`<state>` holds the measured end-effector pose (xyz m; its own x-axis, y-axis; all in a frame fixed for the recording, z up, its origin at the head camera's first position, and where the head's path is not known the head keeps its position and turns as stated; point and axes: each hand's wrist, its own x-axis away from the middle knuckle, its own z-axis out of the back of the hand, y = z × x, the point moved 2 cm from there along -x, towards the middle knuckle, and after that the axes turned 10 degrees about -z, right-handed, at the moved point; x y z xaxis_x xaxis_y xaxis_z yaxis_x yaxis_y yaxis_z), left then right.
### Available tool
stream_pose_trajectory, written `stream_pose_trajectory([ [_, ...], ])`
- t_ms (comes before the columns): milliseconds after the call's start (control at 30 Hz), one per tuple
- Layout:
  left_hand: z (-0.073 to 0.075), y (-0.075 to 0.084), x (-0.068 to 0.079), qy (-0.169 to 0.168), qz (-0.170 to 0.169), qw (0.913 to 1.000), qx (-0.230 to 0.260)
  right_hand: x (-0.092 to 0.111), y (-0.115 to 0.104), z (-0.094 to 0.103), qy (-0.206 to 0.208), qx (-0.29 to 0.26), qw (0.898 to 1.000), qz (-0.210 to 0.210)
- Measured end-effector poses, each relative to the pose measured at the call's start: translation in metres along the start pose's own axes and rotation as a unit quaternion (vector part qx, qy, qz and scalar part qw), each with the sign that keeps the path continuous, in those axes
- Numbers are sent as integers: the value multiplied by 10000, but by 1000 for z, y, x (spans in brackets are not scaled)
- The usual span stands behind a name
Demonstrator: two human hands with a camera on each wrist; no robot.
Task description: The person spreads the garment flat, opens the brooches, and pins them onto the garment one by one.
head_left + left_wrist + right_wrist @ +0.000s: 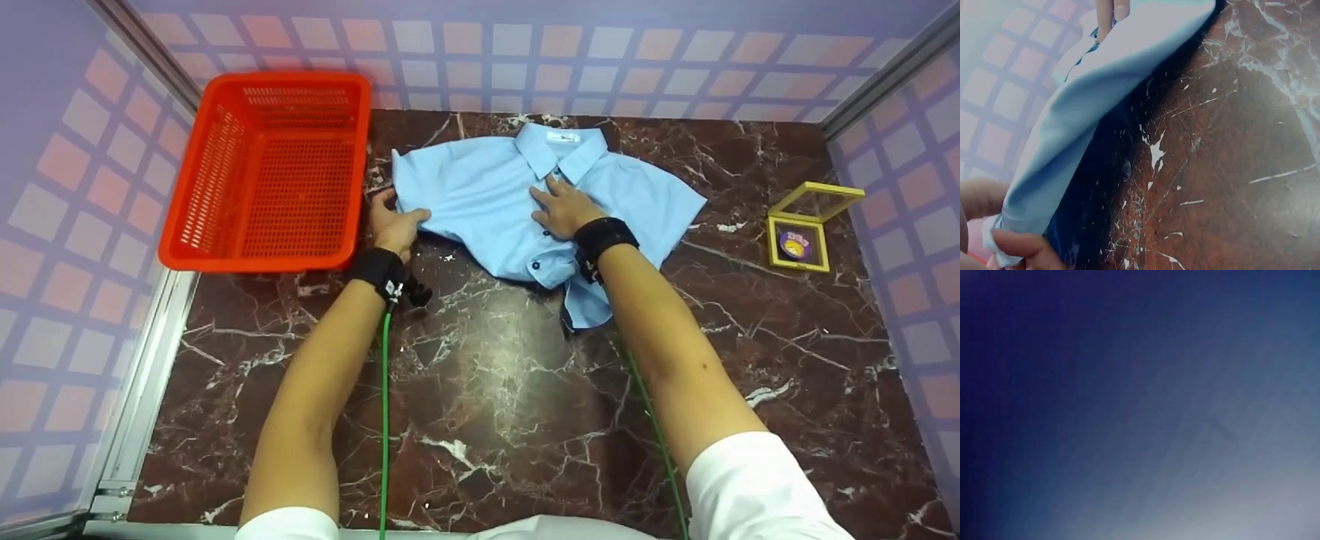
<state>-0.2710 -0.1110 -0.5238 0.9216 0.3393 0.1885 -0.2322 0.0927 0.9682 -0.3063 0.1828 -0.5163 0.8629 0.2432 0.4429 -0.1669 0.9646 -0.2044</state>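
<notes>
A light blue short-sleeved button shirt (480,180) lies front up on the dark marbled table, its collar toward the back wall and its lower part bunched and folded. At the left sleeve, my left hand (395,225) pinches the edge of the cloth between thumb and fingers; the left wrist view shows the pinched sleeve (1033,216) with the cloth raised in a fold. My right hand (566,206) rests on the shirt front just below the collar, fingers spread over the button placket. Blurred blue cloth (1185,410) fills the right wrist view, hiding that hand there.
A red plastic basket (360,172) stands at the back left, close to my left hand. Toward the right wall sits a small yellow-framed box (799,259) with its lid up and a round purple badge inside. Green cables (385,420) trail from both wrists. Patterned walls enclose the table.
</notes>
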Motion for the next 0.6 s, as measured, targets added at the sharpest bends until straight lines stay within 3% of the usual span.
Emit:
stream_pose_trajectory([
  [133, -2, 2, 2, 461, 98, 9988, 139, -1, 1, 1, -88, -35, 9999, -47],
  [233, -4, 2, 4, 683, 205, 9962, 502, -2, 2, 2, -160, -90, 9998, -79],
  [333, -7, 2, 7, 821, 84, 9944, 667, -3, 3, 3, -185, -102, 9997, -91],
  [500, -11, 1, 11, 1101, -343, 9933, 57, -3, 3, 3, -206, -139, 9997, -79],
  [600, -11, 0, 13, 1327, -317, 9903, -243, -2, 2, 3, -188, -110, 9997, -83],
])
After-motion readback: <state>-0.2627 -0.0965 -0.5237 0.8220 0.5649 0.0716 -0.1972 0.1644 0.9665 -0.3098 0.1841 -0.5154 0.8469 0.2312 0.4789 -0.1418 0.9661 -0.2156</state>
